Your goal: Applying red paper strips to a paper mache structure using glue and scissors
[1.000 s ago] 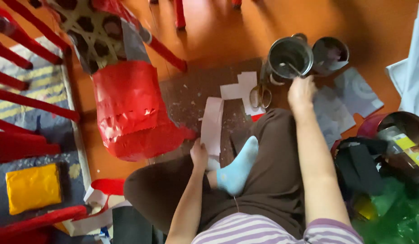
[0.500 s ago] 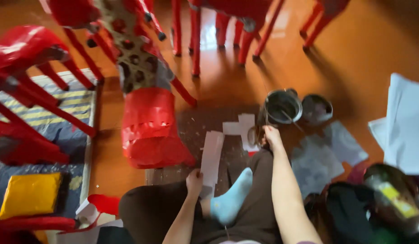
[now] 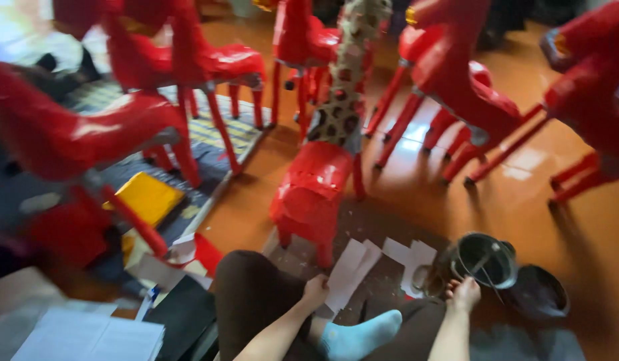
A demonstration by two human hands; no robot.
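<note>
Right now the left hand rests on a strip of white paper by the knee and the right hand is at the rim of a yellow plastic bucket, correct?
Not quite. In the head view the right hand is at a metal pot, silvery grey, not a yellow plastic bucket. The left hand does rest on the white paper strip by the knee.

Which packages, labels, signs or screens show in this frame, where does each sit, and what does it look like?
No screens, signs or clear packages show; only paper items.
White paper strip: on the floor, held at its near end by the left hand; long, plain.
White paper scraps: on the floor beside the metal pot, by the right hand; small, squarish.
White sheets: bottom left; flat, any marks blurred.
</note>
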